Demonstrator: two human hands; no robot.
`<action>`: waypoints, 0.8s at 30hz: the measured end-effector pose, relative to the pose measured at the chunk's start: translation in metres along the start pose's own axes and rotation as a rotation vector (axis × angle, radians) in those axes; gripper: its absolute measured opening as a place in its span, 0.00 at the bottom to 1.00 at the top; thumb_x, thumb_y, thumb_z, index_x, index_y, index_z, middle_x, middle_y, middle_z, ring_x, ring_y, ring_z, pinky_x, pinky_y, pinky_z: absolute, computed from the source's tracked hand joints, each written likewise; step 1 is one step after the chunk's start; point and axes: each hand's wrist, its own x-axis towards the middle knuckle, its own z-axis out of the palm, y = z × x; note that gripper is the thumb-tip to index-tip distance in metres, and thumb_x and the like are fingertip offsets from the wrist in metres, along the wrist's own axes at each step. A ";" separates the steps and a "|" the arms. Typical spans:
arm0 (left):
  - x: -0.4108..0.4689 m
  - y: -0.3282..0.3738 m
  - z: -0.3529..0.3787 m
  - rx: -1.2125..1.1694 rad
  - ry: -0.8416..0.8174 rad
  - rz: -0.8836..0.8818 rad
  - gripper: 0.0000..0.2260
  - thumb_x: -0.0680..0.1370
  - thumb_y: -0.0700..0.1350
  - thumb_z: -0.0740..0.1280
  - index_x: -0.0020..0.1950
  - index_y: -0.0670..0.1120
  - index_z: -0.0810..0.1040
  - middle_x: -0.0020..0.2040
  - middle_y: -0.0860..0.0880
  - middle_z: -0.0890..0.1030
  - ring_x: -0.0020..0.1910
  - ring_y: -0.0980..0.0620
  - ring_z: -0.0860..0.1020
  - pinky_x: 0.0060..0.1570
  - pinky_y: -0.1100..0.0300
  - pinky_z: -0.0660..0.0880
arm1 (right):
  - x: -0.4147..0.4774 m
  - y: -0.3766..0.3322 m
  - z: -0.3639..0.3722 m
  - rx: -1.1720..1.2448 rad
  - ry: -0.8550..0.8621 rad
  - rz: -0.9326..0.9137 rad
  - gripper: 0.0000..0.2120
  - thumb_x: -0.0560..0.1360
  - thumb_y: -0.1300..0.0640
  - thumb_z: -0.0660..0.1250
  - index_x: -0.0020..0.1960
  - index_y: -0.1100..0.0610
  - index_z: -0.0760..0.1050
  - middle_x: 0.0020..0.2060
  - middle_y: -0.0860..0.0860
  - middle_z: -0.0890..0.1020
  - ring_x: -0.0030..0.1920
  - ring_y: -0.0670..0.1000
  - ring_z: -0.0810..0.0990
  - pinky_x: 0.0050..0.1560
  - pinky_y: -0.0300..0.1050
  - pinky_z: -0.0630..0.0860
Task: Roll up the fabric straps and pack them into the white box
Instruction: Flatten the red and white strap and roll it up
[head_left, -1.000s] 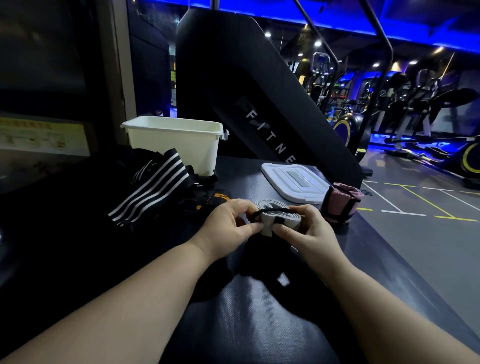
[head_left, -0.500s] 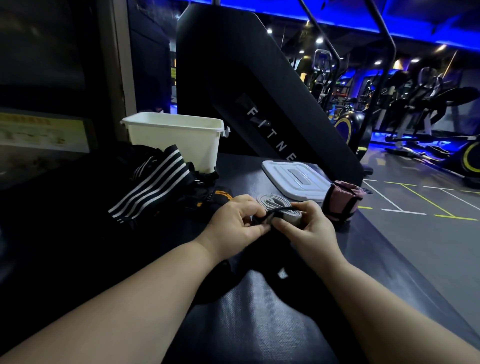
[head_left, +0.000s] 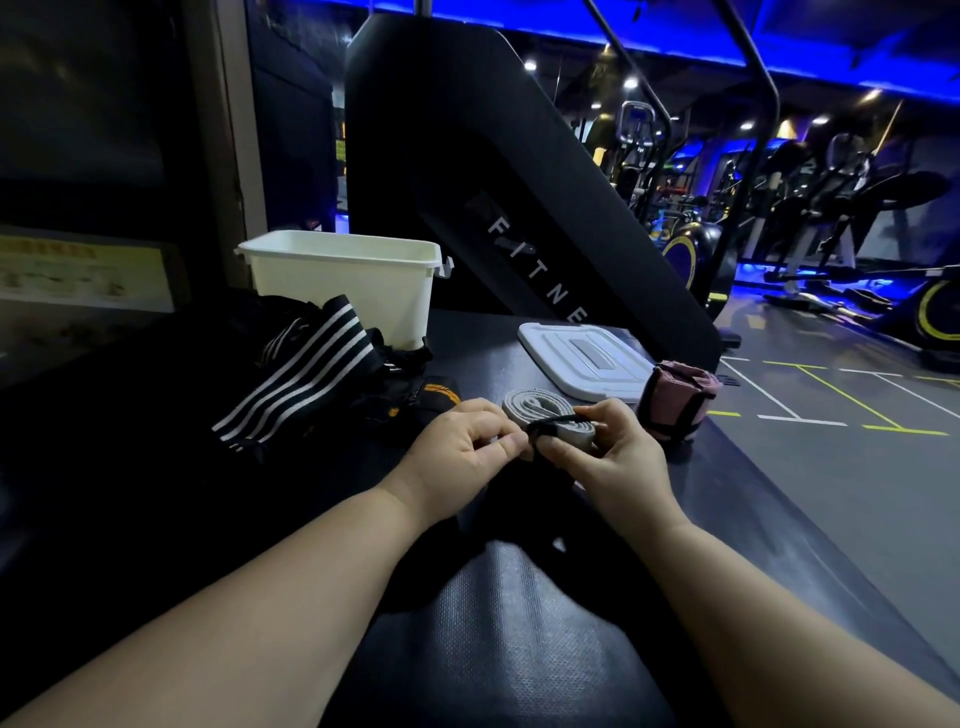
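I am holding a flat grey rolled-up fabric strap between both hands, just above the black textured mat. My left hand is curling its fingers round the roll's left end. My right hand is pinching the right end, thumb along the near side and fingers over the top. A thin black band is crossing the roll where my fingertips are meeting.

Just right of my right hand, a pink rolled strap with black edging is standing on the mat. Beyond my fingers, a white rectangular plastic lid is lying flat. Left of my left hand, a black strap with white stripes and a black strap with orange print, too small to read, are lying heaped against the open white plastic box behind them.

Farther back, white letters "FITNE" are running down a slanted black panel. The yellow sign far to my left is too blurred to read.
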 end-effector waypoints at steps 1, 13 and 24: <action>0.000 0.000 0.001 0.001 0.015 -0.012 0.06 0.77 0.39 0.69 0.43 0.42 0.84 0.45 0.48 0.80 0.48 0.57 0.76 0.52 0.73 0.68 | 0.000 -0.001 -0.002 0.010 -0.028 0.011 0.25 0.55 0.39 0.78 0.47 0.45 0.75 0.39 0.52 0.86 0.41 0.50 0.84 0.50 0.58 0.80; 0.001 -0.009 -0.003 0.041 0.085 -0.069 0.10 0.72 0.41 0.75 0.37 0.51 0.76 0.38 0.54 0.76 0.35 0.62 0.72 0.42 0.69 0.68 | 0.005 -0.006 -0.023 0.207 -0.388 0.123 0.40 0.51 0.43 0.84 0.60 0.37 0.72 0.60 0.54 0.79 0.52 0.54 0.78 0.61 0.54 0.74; 0.002 -0.005 -0.004 -0.154 -0.051 -0.110 0.06 0.68 0.55 0.72 0.37 0.55 0.78 0.46 0.48 0.77 0.40 0.54 0.72 0.47 0.62 0.72 | 0.000 -0.010 -0.021 0.294 -0.485 0.120 0.38 0.53 0.58 0.80 0.59 0.53 0.68 0.51 0.52 0.81 0.50 0.49 0.81 0.48 0.42 0.78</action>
